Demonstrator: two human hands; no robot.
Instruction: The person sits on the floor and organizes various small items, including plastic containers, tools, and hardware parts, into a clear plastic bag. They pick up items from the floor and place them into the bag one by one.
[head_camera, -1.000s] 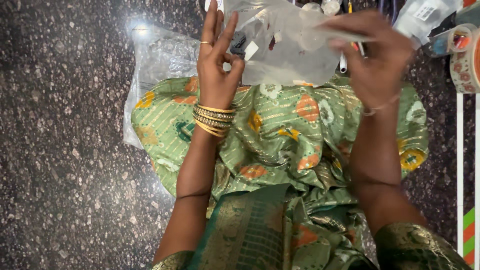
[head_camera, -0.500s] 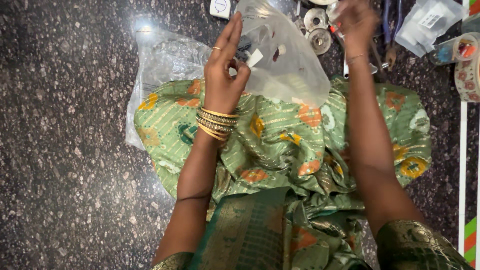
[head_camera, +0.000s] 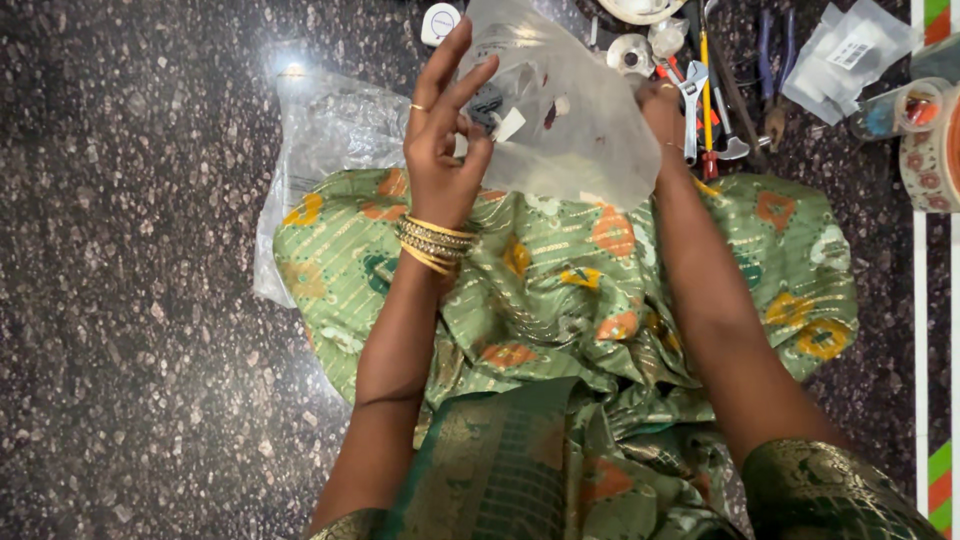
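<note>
Nearest the camera, green patterned cloth (head_camera: 600, 300) is spread over a dark speckled stone floor (head_camera: 130, 300). Above it, a clear plastic bag (head_camera: 580, 120) is pinched between thumb and forefinger of the left hand (head_camera: 445, 150), as before. The right hand (head_camera: 660, 100) has been moved from the bag's edge behind it; its grip cannot be told. Beyond lie a spanner (head_camera: 692, 105), pliers (head_camera: 770, 70) and tape rolls (head_camera: 925, 125).

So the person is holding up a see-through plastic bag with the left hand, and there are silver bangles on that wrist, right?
Almost. The left hand does pinch the clear plastic bag, but the bangles on that wrist are gold, not silver. The head view shows them stacked just below the hand, above the green patterned cloth.
</note>
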